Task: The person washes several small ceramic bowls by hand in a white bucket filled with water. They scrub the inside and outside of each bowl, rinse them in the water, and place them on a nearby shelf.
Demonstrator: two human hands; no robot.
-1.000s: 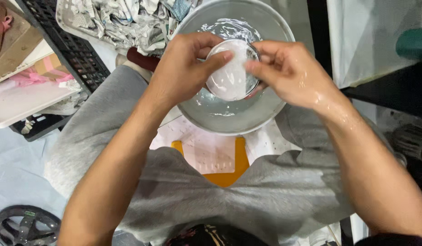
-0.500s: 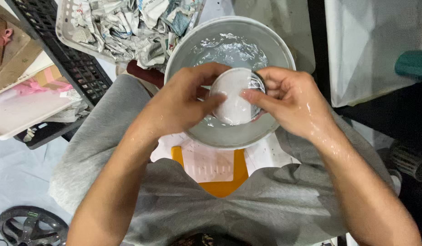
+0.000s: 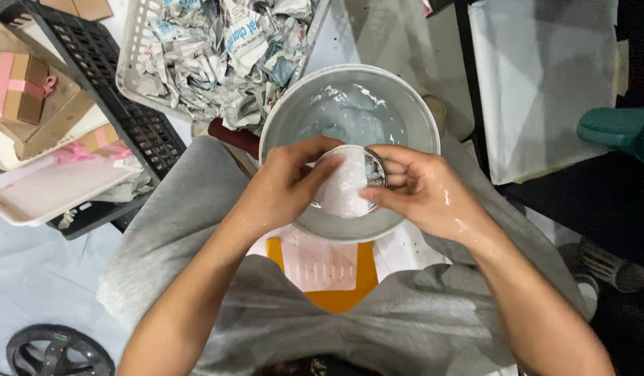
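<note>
Both hands wet, over basin (image 3: 280, 125) so drips fall in: left hand (image 3: 283, 184) curled, pressing white sheet (image 3: 339, 188) onto cup (image 3: 372, 174); right hand (image 3: 423, 191) grips cup.

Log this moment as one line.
left hand: holds white wet sheet | right hand: holds same sheet | below: grey basin of water

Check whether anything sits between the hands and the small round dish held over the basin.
Nothing visible does. The left hand and right hand both grip the dish directly, fingers on its rim, with a whitish wet sheet across its top. It sits just above the water in the basin.
</note>
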